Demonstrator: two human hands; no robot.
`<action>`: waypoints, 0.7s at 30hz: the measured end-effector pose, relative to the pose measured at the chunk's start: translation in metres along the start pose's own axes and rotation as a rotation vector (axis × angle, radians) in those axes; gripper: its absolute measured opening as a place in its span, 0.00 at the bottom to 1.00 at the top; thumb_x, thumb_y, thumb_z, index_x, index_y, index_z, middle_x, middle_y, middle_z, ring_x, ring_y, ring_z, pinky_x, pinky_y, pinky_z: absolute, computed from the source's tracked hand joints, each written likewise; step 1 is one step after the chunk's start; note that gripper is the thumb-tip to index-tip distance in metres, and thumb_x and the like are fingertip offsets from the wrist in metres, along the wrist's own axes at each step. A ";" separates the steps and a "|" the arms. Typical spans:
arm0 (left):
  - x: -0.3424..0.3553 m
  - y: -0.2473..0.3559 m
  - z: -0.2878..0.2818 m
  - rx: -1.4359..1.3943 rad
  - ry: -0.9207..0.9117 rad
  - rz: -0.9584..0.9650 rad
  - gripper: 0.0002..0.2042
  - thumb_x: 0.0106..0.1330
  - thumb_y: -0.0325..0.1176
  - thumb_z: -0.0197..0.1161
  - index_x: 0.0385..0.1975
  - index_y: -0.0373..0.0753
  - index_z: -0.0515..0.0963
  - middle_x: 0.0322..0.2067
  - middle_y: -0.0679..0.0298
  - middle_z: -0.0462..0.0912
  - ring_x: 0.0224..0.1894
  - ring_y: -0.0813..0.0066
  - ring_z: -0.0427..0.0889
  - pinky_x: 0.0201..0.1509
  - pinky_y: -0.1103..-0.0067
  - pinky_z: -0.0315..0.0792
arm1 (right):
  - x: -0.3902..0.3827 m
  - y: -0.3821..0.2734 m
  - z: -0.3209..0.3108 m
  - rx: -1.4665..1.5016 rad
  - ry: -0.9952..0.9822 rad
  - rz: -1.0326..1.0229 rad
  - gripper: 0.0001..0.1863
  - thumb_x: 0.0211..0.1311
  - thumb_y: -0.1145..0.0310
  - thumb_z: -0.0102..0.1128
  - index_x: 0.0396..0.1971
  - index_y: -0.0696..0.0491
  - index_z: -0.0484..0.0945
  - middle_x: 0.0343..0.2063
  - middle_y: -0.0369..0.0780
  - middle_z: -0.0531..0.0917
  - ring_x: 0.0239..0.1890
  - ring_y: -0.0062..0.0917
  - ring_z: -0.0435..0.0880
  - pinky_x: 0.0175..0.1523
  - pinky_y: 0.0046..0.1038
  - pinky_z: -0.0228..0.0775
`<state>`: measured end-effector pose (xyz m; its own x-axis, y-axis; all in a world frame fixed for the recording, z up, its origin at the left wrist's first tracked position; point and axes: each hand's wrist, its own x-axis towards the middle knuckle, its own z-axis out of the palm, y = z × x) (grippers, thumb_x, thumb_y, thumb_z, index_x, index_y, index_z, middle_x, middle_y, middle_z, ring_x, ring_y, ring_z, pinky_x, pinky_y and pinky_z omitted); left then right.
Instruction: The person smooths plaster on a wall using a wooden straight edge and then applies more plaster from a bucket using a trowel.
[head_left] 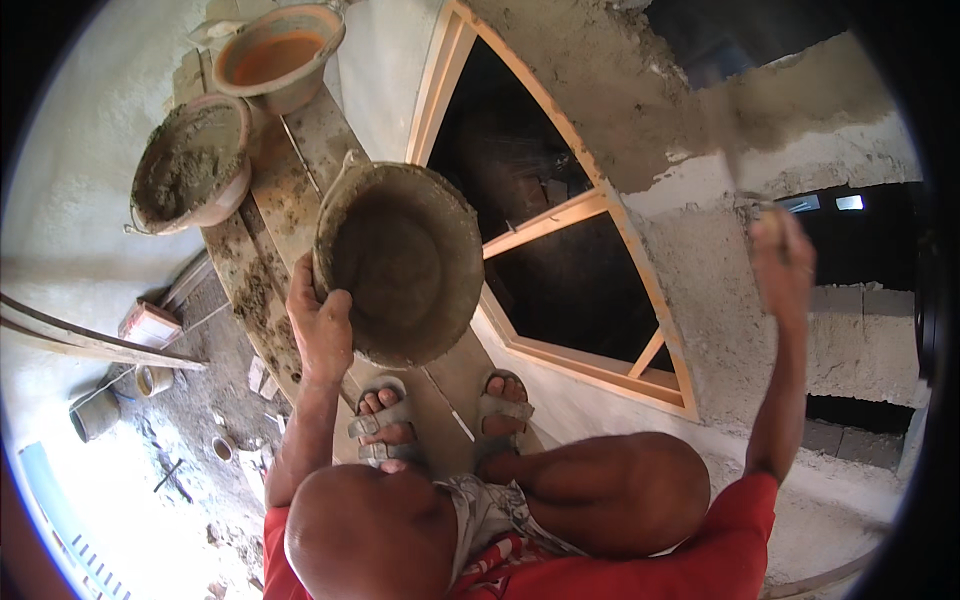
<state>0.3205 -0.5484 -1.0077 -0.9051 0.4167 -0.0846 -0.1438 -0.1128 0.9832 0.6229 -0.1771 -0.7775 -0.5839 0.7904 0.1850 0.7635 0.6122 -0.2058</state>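
Observation:
I squat on a plank platform. My left hand [324, 328] grips the near-left rim of a mortar-crusted bucket [456, 225], thumb over the edge. The bucket is tipped so its mouth faces me, and wet grey residue coats its inside. At the right, my right hand [785, 262] is raised to the wall, fingers closed round the handle of a trowel [735, 165]. Motion smears the trowel's blade, which lies against the patchy plastered wall [690, 245]. Darker wet mortar [640, 150] covers the wall above a pale band.
A mortar-filled bucket [243, 165] and an orange-lined bucket [335, 30] stand on the planks [290, 200], which are splattered with mortar. Beside me is a wooden window frame [600, 205] with dark openings. Debris and a pail [95, 415] lie on the ground below left.

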 end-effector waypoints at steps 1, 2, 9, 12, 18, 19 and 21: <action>-0.001 0.005 0.002 -0.015 0.013 -0.021 0.25 0.52 0.17 0.47 0.54 0.26 0.72 0.42 0.61 0.81 0.41 0.81 0.77 0.47 0.85 0.72 | -0.010 -0.020 -0.013 0.020 0.059 0.070 0.23 0.70 0.58 0.58 0.59 0.56 0.75 0.35 0.41 0.84 0.36 0.31 0.83 0.47 0.32 0.76; 0.001 0.006 0.007 -0.040 0.013 -0.036 0.25 0.51 0.17 0.47 0.53 0.26 0.73 0.41 0.62 0.81 0.40 0.81 0.77 0.47 0.85 0.71 | -0.021 -0.029 -0.010 -0.026 0.069 -0.012 0.23 0.70 0.59 0.58 0.59 0.56 0.75 0.35 0.42 0.85 0.36 0.30 0.83 0.47 0.32 0.76; 0.004 0.011 0.013 0.034 -0.017 -0.019 0.25 0.51 0.17 0.48 0.53 0.27 0.73 0.37 0.64 0.81 0.36 0.80 0.77 0.41 0.84 0.71 | -0.062 -0.084 0.090 0.073 -0.450 -0.547 0.21 0.62 0.67 0.62 0.55 0.55 0.75 0.45 0.49 0.83 0.49 0.40 0.83 0.53 0.38 0.76; 0.003 0.010 0.014 0.025 -0.004 0.009 0.26 0.51 0.17 0.48 0.54 0.27 0.73 0.39 0.63 0.82 0.37 0.80 0.77 0.43 0.84 0.72 | -0.067 -0.125 0.128 -0.223 -0.546 -0.570 0.23 0.61 0.69 0.62 0.57 0.53 0.74 0.39 0.49 0.82 0.41 0.40 0.85 0.43 0.37 0.79; 0.004 0.010 0.013 0.046 -0.012 -0.022 0.27 0.51 0.17 0.48 0.55 0.27 0.73 0.43 0.60 0.82 0.44 0.78 0.79 0.52 0.82 0.72 | -0.056 -0.174 0.198 -0.355 -0.583 -0.617 0.18 0.63 0.73 0.56 0.54 0.56 0.74 0.34 0.51 0.83 0.40 0.43 0.87 0.41 0.40 0.82; 0.004 0.011 0.011 0.028 -0.015 -0.044 0.27 0.51 0.17 0.48 0.56 0.27 0.73 0.43 0.60 0.82 0.45 0.77 0.79 0.52 0.81 0.73 | -0.057 -0.182 0.207 -0.327 -0.640 -0.602 0.17 0.63 0.75 0.54 0.52 0.56 0.75 0.33 0.51 0.83 0.39 0.43 0.88 0.40 0.40 0.82; 0.002 0.012 0.010 0.007 -0.016 -0.089 0.27 0.51 0.17 0.48 0.56 0.27 0.72 0.44 0.60 0.82 0.45 0.77 0.80 0.53 0.81 0.73 | -0.059 -0.192 0.220 -0.243 -0.808 -0.690 0.17 0.62 0.73 0.56 0.51 0.56 0.75 0.32 0.51 0.84 0.40 0.44 0.87 0.40 0.41 0.82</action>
<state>0.3210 -0.5397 -0.9944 -0.8824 0.4390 -0.1693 -0.2208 -0.0686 0.9729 0.4502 -0.3363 -0.9607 -0.8486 0.1135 -0.5167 0.1842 0.9790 -0.0876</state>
